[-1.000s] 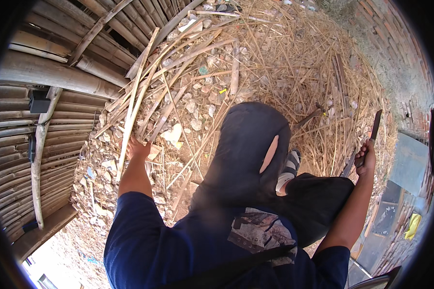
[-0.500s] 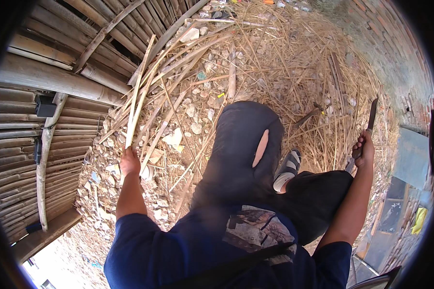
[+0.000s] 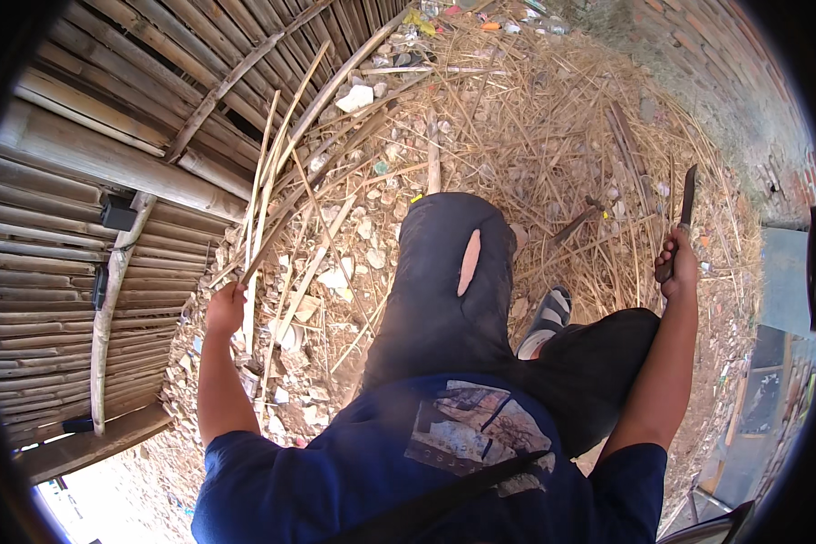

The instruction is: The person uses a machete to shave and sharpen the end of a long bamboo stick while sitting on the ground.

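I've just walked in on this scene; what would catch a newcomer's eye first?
Probably the long, dark knife in the person's right grip, at the picture's right. Next, perhaps, the open slit in the dark trousers, near the middle. The slatted wall stands out too, filling much of the left side.

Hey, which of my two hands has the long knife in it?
Your right hand: it grips the dark-bladed knife by its handle, blade pointing away from you. Your left hand instead holds a brown strip.
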`<state>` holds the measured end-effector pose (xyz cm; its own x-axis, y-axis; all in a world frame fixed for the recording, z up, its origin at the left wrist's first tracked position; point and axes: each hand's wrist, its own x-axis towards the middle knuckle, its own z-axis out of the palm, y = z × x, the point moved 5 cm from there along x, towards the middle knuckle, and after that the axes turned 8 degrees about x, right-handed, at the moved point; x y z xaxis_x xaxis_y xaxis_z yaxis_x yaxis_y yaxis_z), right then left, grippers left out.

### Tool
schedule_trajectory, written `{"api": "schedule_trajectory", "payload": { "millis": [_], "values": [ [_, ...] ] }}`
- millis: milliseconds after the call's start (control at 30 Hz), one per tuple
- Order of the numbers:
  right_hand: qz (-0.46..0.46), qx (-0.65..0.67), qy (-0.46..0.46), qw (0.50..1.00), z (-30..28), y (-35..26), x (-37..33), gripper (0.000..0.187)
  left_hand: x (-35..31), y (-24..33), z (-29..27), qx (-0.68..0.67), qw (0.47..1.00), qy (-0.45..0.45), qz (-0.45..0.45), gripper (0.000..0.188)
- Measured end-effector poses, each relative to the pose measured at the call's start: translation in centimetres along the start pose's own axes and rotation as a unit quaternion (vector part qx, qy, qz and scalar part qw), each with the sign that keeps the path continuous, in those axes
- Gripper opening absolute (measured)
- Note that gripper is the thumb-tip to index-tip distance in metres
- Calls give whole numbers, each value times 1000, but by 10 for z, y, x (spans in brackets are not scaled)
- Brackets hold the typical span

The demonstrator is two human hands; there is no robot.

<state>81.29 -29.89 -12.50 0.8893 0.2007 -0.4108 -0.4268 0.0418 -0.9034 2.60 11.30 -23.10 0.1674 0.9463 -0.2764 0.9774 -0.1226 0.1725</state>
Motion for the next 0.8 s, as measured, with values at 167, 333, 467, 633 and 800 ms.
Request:
{"api": "schedule_trajectory", "payload": {
  "millis": [167,333,467,633,800],
  "values": [
    [2,16,-8,1000,-11,-2,0,24,-16,-5,11,-69,997,-19,0,32],
    [-10,32,-4,999,-32,-4,-2,22,-44,4,30,-116,992,-52,-22,32],
    [-9,48,-1,999,-45,-8,-6,21,-74,3,59,-131,988,-71,-29,32],
    [-7,89,-6,996,-63,-7,-2,21,-81,-47,85,-274,944,-146,-110,31],
    [-9,97,6,995,-81,-12,-9,20,-92,-15,11,-284,931,-184,-133,29]
  ]
}}
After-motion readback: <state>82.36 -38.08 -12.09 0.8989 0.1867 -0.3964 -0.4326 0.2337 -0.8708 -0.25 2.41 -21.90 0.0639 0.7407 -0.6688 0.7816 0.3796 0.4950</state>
